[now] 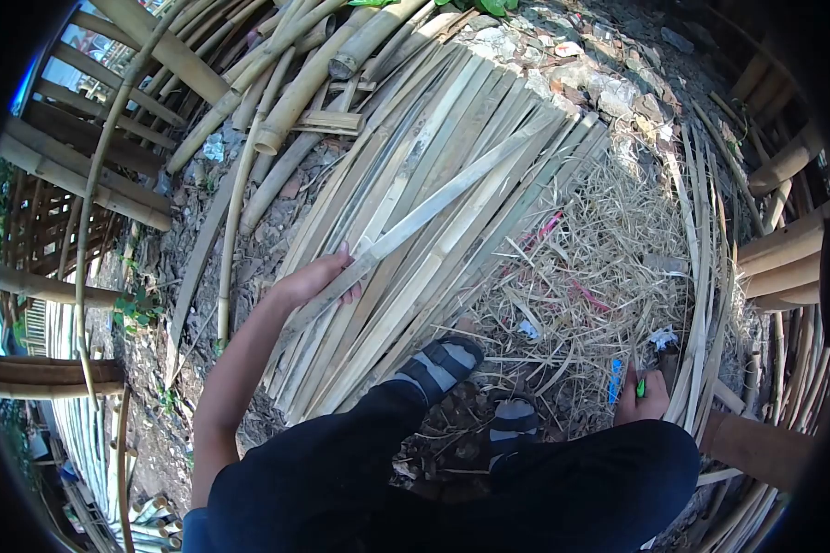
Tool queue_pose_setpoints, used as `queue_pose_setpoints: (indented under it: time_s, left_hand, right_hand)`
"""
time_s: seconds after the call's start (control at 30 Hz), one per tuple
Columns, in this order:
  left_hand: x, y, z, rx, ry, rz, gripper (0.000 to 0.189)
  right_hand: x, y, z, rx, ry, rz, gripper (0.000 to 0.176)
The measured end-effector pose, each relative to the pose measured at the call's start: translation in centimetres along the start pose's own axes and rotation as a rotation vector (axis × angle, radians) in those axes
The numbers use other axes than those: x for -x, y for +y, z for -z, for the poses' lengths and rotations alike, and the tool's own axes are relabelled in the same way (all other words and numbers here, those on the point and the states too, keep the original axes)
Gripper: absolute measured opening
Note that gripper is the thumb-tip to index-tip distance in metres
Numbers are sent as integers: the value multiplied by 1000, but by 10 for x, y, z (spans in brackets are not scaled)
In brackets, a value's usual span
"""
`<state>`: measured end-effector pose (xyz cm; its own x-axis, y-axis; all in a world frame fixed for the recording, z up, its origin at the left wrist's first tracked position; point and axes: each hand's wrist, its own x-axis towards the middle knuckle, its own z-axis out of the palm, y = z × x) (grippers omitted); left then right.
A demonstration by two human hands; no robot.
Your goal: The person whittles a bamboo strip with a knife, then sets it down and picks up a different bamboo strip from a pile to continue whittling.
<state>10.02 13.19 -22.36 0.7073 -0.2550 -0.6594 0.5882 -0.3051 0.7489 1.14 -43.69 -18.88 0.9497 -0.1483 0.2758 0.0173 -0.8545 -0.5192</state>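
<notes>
Nearby, below the dark cloth trousers (609, 470), two dark open sandals with grey straps (433, 367) stand on littered ground, so a steady stance seems worth keeping. Just past the knee, the bare right hand (652, 405) is curled around a small bright-green object (641, 388), mostly hidden — I cannot tell what it is, but any edge on it is best pointed away from the leg. Farther out, the bare left hand (312, 279) grips a long, flat, pale bamboo strip (452, 205) near its lower end, with digits showing at both edges. Held so far from its middle, the strip will probably sway or twist; a firm grip and slow turns should suit it, with the palm kept from sliding along splintery edges. It slants over a broad pile of tan and greenish split bamboo (424, 276), bordered by dry straw-coloured shavings (609, 240). Beyond lie thick, round, tan bamboo poles (295, 106) — allow the strip's far end room to swing clear of them
</notes>
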Motion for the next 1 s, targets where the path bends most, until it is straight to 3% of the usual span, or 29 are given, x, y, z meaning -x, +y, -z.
queue_pose_setpoints:
  time_s: [0.17,0.2,0.3,0.47,0.87,1.0]
  left_hand:
    - [2,9,10,147,-109,23,98]
    - [2,10,12,188,-169,24,103]
    - [2,18,13,197,-251,38,108]
    - [-11,24,4,169,-265,111,106]
    - [-36,30,-12,97,-281,60,103]
    - [-22,40,-19,-312,-173,15,101]
  right_hand:
    - [-1,0,-2,5,-4,56,34]
    - [-1,0,1,16,-55,38,23]
    - [-2,-3,-1,56,-73,23,25]
    - [-3,-6,-5,26,-76,43,26]
    - [-1,-1,-11,17,-139,-49,32]
    - [-2,-4,-14,24,-153,-42,33]
